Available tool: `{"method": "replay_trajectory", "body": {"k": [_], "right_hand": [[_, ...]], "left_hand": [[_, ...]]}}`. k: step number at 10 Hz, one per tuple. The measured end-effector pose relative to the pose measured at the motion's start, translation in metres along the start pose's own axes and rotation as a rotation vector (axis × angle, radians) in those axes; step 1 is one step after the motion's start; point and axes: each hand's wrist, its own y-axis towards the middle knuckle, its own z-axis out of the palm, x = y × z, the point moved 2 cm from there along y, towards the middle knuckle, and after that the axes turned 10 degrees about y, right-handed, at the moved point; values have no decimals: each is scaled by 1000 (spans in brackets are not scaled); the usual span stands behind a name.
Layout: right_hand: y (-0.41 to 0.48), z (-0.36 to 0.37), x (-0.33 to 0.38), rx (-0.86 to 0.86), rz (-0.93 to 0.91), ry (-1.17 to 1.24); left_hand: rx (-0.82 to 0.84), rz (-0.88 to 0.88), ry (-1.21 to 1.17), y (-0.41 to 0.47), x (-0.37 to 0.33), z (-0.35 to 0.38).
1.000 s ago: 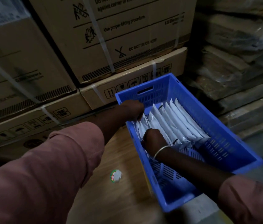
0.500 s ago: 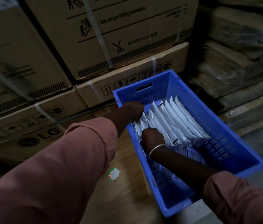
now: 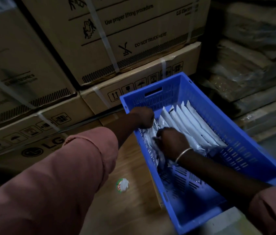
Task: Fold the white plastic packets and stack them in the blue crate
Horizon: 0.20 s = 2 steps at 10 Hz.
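I'd call it about half done: folded white packets (image 3: 189, 122) line the blue crate (image 3: 252, 158) at its far end, my left hand (image 3: 142, 117) and right hand (image 3: 171, 141) both clamped on the outermost packet (image 3: 151, 148), the near end unfilled.

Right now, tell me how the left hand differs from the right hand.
The left hand sits curled at the left wall of the blue crate; the right hand reaches deeper inside. The right wrist wears a bangle; the left is bare. Both hold the white packets.

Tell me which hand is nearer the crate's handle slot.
Left. The left hand sits close to the slot, by the crate rim; the right hand lies farther back, on the packets.
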Motion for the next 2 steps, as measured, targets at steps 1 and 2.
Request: {"method": "replay_trajectory", "body": {"k": [1,2], "right_hand": [[6,-34,-29,-241,-44,-64],[9,-69,-54,-400,-30,-105]], "left_hand": [[-242,-40,-68,-11,4,-10],[-533,-30,-34,-32,11,-20]]}}
